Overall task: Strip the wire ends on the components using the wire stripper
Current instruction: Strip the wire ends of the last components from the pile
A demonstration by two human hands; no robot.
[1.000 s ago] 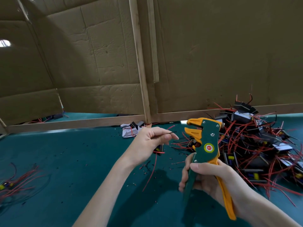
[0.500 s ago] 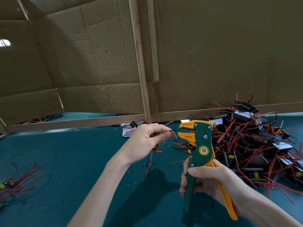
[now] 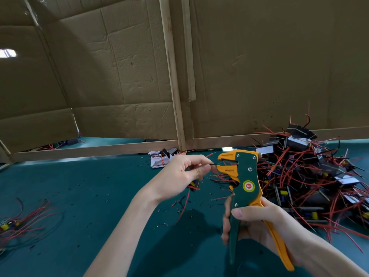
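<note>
My right hand (image 3: 257, 224) grips the handles of a green and orange wire stripper (image 3: 245, 176), held upright with its orange jaws pointing left. My left hand (image 3: 179, 174) pinches a thin black wire (image 3: 214, 163) whose tip lies between the jaws. A small component (image 3: 194, 184) hangs under my left hand, mostly hidden by the fingers, and its red wire (image 3: 184, 204) dangles toward the table.
A large heap of black components with red wires (image 3: 309, 172) covers the green table (image 3: 79, 196) at the right. A few wired components (image 3: 18, 220) lie at the left edge. Cardboard walls (image 3: 259, 66) close off the back. Insulation scraps dot the table.
The stripper has moved left and toward my left hand; the black wire tip that was apart from the jaws now sits between them.
</note>
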